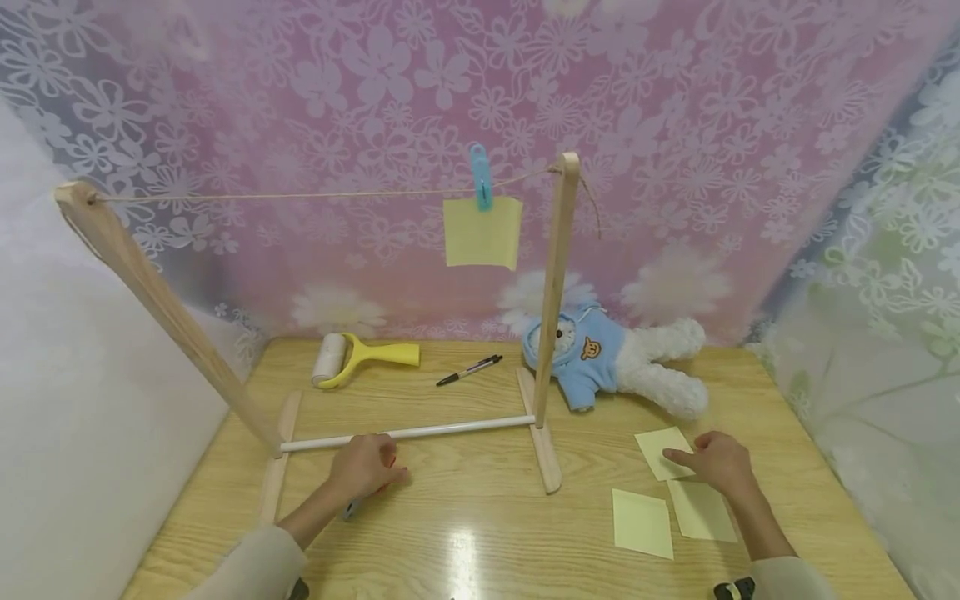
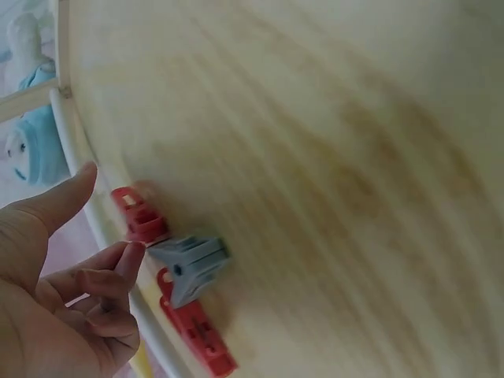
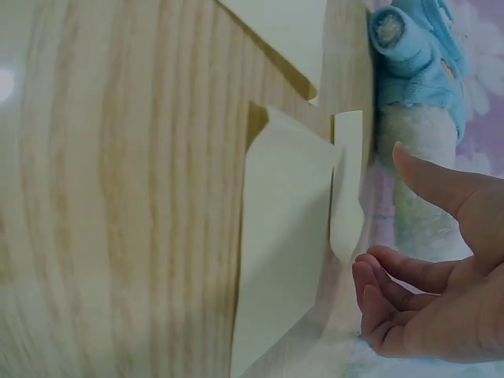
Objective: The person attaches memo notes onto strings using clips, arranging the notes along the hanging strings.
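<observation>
My left hand (image 1: 362,467) is over small clothespins on the table, mostly hidden beneath it in the head view. In the left wrist view a red clothespin (image 2: 144,220), a grey clothespin (image 2: 193,264) and another red clothespin (image 2: 198,335) lie close together. The index fingertip is right by them; thumb and fingers stand apart. My right hand (image 1: 723,462) hovers at a pale yellow sticky note (image 1: 658,450), thumb and fingers apart with nothing between them. Two more yellow notes lie near: one sticky note (image 1: 642,527) and another sticky note (image 1: 701,510) partly below the hand.
A wooden stand (image 1: 557,292) carries a string (image 1: 300,197); from it a blue clothespin (image 1: 481,183) hangs a yellow note (image 1: 480,242). A white rod (image 1: 450,429) joins its feet. Behind lie a lint roller (image 1: 375,354), a pen (image 1: 469,370) and a plush toy (image 1: 600,350).
</observation>
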Tool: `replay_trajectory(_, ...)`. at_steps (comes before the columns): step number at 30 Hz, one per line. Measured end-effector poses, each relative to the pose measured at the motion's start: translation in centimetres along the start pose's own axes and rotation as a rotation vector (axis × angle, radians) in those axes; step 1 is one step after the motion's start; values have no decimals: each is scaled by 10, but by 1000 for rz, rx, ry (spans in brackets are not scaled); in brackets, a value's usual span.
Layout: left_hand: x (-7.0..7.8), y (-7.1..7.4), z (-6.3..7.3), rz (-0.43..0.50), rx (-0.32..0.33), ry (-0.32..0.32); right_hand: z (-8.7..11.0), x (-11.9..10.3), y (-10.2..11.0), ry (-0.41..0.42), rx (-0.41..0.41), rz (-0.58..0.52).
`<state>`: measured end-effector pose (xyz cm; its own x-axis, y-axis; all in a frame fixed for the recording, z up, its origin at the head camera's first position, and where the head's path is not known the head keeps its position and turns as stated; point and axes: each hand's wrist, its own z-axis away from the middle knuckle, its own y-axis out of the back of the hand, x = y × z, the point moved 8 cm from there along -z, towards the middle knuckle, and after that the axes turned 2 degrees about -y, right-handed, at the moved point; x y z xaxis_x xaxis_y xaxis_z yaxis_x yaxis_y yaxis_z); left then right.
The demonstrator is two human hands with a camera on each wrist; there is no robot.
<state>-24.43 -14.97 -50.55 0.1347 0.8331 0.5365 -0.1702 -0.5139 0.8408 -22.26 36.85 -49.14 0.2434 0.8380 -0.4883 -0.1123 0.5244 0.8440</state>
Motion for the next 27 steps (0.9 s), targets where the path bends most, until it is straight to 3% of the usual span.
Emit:
replay_trajectory(5, -2, -3, 2, -4, 17, 12, -2, 9, -9, -41, -41, -17)
replay_trajectory(14, -7, -8, 2, -3, 61, 25, -6, 25, -12, -106, -3, -124)
replay_trajectory(27, 2, 4, 1, 103, 80, -27, -2, 23, -9, -33, 0, -203)
